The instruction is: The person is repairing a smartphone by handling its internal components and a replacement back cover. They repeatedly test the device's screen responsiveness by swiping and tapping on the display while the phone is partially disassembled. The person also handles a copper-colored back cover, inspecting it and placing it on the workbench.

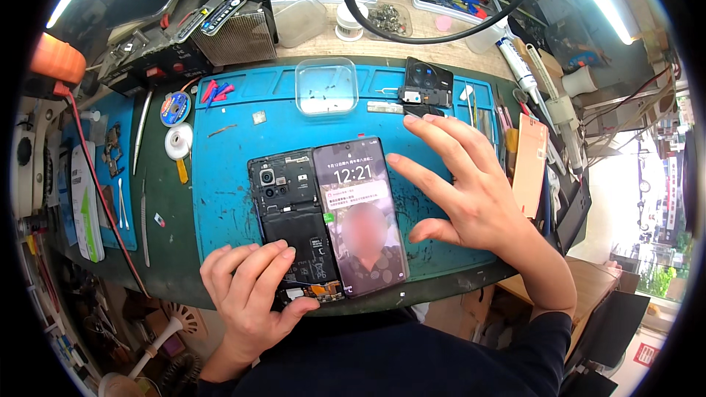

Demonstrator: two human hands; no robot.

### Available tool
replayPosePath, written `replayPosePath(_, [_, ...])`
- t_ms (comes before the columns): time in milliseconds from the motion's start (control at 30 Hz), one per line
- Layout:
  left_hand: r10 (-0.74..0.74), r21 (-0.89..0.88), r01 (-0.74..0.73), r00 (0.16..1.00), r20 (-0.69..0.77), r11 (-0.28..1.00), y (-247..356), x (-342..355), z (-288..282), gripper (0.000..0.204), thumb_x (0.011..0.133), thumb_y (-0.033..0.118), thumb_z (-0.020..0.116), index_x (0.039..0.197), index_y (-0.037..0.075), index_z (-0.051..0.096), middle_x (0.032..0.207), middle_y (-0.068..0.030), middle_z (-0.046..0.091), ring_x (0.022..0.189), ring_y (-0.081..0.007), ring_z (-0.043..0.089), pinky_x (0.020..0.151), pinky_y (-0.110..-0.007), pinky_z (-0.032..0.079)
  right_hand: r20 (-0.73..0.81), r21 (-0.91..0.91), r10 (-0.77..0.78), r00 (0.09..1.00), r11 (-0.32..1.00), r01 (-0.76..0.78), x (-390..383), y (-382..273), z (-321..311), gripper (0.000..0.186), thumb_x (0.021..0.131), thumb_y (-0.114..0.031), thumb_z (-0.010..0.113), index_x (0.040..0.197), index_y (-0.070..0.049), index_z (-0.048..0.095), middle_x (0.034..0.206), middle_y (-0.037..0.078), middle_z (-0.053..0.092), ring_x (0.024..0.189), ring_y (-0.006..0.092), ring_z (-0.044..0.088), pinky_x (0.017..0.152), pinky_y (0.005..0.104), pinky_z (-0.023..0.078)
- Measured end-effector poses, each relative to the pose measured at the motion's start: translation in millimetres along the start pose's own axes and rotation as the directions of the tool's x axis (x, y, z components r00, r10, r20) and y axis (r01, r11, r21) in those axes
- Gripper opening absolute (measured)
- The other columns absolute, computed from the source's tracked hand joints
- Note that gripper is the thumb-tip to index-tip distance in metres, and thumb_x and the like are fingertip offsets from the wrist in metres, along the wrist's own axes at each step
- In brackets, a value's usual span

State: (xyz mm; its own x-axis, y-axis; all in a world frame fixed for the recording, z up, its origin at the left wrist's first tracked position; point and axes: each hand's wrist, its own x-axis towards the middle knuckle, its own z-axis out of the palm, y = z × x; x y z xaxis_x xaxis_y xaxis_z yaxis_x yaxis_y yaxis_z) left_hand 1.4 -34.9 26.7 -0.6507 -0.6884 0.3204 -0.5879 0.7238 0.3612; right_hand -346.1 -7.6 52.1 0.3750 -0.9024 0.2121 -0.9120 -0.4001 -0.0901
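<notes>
Bright overhead tubes, fisheye-bent edges

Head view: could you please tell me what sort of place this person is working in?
Most likely a phone repair bench. An opened smartphone lies beside its lit screen on a blue repair mat, with tweezers and a clear parts tray nearby.

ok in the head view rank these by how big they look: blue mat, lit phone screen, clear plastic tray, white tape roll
1. blue mat, clearly largest
2. lit phone screen
3. clear plastic tray
4. white tape roll, smallest
The tray lies farther from the camera than the screen, so that gap may be overstated.
</notes>
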Motion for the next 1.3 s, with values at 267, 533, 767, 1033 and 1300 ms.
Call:
replayPosePath(267, [0.002,0.011,-0.002,1.000,-0.004,1.000,0.2,0.7,-1.0,0.061,0.096,0.064,0.068,0.124,0.009,0.075,0.126,-0.0025,0.074,0.115,-0.0260,0.061,0.108,-0.051,0.040,0.055,0.355,-0.262,0.963,0.907,0.226,-11.1,-16.3,-7.2,0.077,0.092,-0.076,0.059,0.136,-0.014,0.068,0.152,0.019,0.056,0.145,0.0391,0.050,0.122,0.0602,0.037])
replayPosePath(533, [0.002,0.013,-0.002,1.000,0.000,1.000,1.0,1.9,-2.2,0.061,0.095,0.063,0.070,0.123,0.009,0.075,0.126,-0.0025,0.074,0.115,-0.0259,0.062,0.109,-0.051,0.039,0.074,0.302,-0.242,0.967,0.930,0.209,-0.8,-2.9,1.3,0.074,0.090,-0.075,0.062,0.132,-0.014,0.069,0.161,0.020,0.050,0.147,0.0389,0.047,0.123,0.0593,0.036])
replayPosePath(767, [-0.005,0.010,0.005,1.000,0.003,1.000,1.4,2.2,-2.3,0.060,0.095,0.062,0.071,0.123,0.009,0.076,0.126,-0.0022,0.074,0.116,-0.0257,0.062,0.111,-0.051,0.039,0.036,0.030,-0.085,0.996,0.996,0.084,16.2,9.8,7.1,0.079,0.091,-0.075,0.058,0.144,-0.017,0.065,0.158,0.018,0.050,0.143,0.0394,0.049,0.121,0.0593,0.038])
replayPosePath(1033, [-0.014,0.015,0.014,1.000,0.008,1.000,2.6,1.9,-2.9,0.060,0.094,0.062,0.072,0.123,0.009,0.076,0.126,-0.0017,0.074,0.116,-0.0250,0.061,0.112,-0.051,0.038,0.011,-0.022,-0.038,0.999,0.999,0.038,7.2,3.4,2.6,0.086,0.095,-0.081,0.044,0.147,-0.016,0.064,0.158,0.019,0.051,0.141,0.0415,0.050,0.118,0.0592,0.040])
replayPosePath(1300, [-0.012,0.019,0.012,1.000,0.005,1.000,2.3,1.6,-3.0,0.059,0.094,0.060,0.073,0.123,0.009,0.076,0.126,-0.0017,0.074,0.116,-0.0252,0.062,0.112,-0.051,0.038,0.045,0.264,-0.214,0.976,0.945,0.195,-11.4,-17.4,-3.7,0.083,0.094,-0.082,0.048,0.141,-0.016,0.069,0.156,0.019,0.054,0.142,0.0390,0.051,0.121,0.0616,0.036])
